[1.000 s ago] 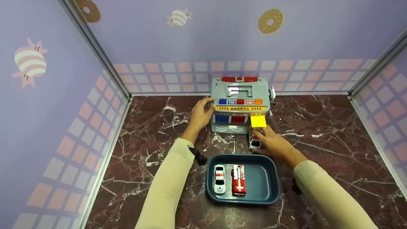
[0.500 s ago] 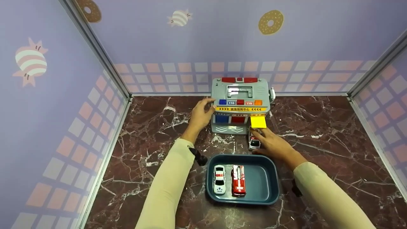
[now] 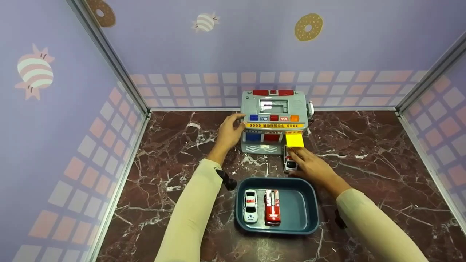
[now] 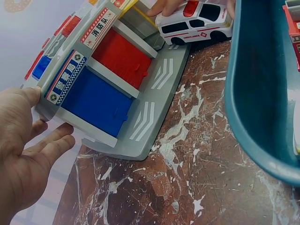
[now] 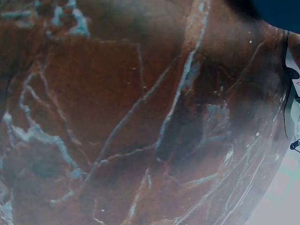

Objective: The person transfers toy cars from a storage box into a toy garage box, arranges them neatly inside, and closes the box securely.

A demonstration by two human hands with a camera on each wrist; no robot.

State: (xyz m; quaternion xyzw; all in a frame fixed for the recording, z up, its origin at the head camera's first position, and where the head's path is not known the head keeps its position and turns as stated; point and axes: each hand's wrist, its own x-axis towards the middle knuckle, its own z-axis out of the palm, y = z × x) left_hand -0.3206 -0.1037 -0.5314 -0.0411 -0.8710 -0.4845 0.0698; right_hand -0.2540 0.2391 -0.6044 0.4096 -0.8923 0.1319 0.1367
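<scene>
A grey toy emergency station [image 3: 273, 109] with blue, red and yellow garage doors stands against the back wall. My left hand [image 3: 228, 134] holds its left front corner, thumb and fingers on the edge; the left wrist view shows this hand [image 4: 33, 154] beside the blue door [image 4: 97, 104]. The yellow door [image 3: 294, 140] is raised. Just in front of it, my right hand [image 3: 312, 165] grips a white toy ambulance [image 3: 290, 163] from behind and the right side. In the left wrist view the ambulance [image 4: 194, 24] has its rear end at the bay opening.
A dark teal tray [image 3: 313, 214] sits nearer me, holding a white toy police car [image 3: 251, 206] and a red toy fire engine [image 3: 272, 207]. Patterned purple walls enclose the dark red marbled floor [image 3: 174, 145]. The right wrist view mostly shows marbled floor [image 5: 122, 154].
The right fingers have shifted slightly at the ambulance beneath the raised yellow door. The left hand stays at the station's corner, and the head view has tilted a little.
</scene>
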